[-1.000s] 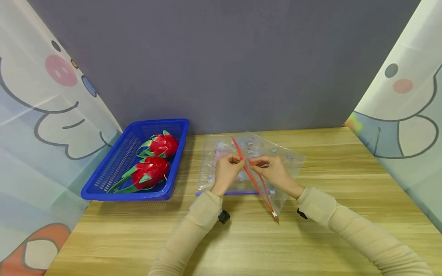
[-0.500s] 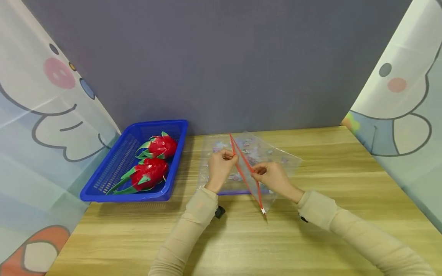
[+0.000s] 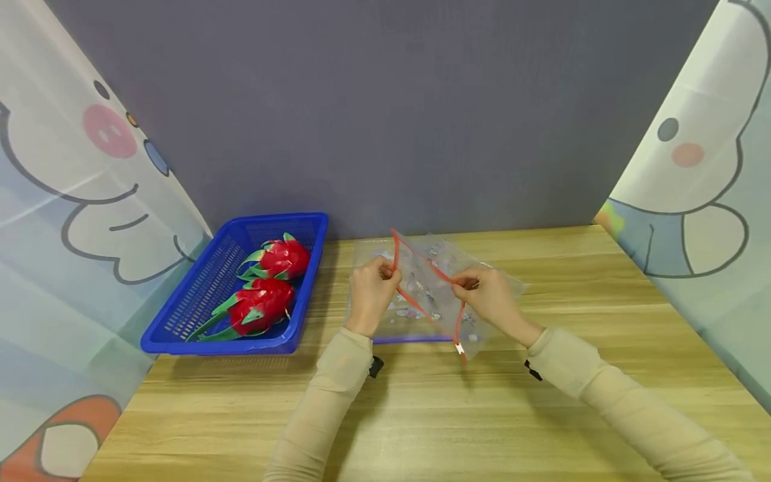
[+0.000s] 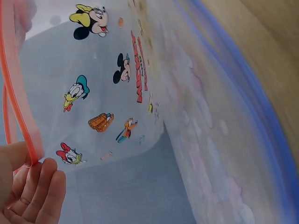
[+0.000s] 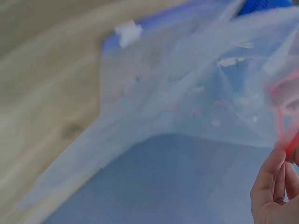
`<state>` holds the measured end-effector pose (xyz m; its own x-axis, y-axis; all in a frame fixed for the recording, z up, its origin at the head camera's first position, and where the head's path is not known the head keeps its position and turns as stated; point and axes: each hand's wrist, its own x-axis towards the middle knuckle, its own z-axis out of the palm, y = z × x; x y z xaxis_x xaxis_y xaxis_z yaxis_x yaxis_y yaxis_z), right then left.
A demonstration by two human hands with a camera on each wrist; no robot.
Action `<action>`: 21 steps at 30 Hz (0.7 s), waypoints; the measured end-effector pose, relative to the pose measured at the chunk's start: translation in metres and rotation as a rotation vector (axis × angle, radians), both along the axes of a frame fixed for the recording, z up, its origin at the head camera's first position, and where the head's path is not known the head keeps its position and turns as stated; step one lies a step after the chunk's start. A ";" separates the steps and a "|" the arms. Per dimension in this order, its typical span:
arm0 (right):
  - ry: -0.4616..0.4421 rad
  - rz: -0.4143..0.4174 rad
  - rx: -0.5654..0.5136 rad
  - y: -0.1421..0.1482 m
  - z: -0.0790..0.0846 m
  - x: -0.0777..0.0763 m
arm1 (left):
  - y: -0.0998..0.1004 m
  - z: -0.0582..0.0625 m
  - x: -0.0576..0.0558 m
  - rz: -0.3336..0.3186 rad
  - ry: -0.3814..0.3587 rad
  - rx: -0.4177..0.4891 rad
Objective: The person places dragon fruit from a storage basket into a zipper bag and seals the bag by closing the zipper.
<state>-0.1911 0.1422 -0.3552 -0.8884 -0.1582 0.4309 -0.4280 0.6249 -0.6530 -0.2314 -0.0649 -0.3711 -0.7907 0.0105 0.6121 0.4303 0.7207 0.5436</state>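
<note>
A clear zip bag point(image 3: 431, 269) with a red zip strip is held up over the table, its mouth spread apart. My left hand point(image 3: 370, 294) pinches one side of the strip between thumb and fingers. My right hand point(image 3: 492, 299) pinches the other side. The white slider point(image 3: 460, 348) hangs at the near end. Cartoon figures printed on the bag show in the left wrist view. Beneath it, a second clear bag with a purple zip strip point(image 3: 412, 339) lies flat on the table, partly hidden; its white slider point(image 5: 129, 33) shows blurred in the right wrist view.
Left of the hands stands a blue plastic basket point(image 3: 219, 345) holding two red dragon fruits point(image 3: 265, 306) with green leaves. A grey panel point(image 3: 409, 114) rises behind the wooden table point(image 3: 421, 428). Printed cartoon curtains point(image 3: 707, 241) flank both sides.
My hands have drawn apart, the left hand going left and the right hand slightly right. The red-strip bag's mouth has widened from a narrow slit, and its slider end has swung left and up.
</note>
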 end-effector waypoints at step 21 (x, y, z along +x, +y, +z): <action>0.332 -0.067 0.180 0.015 0.030 -0.005 | -0.002 0.002 0.011 -0.089 -0.208 0.128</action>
<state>-0.1961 0.1570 -0.3252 -0.7164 -0.2040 0.6672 -0.5520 0.7507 -0.3631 -0.2206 -0.0669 -0.3696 -0.8990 0.0185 0.4375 0.3586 0.6043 0.7115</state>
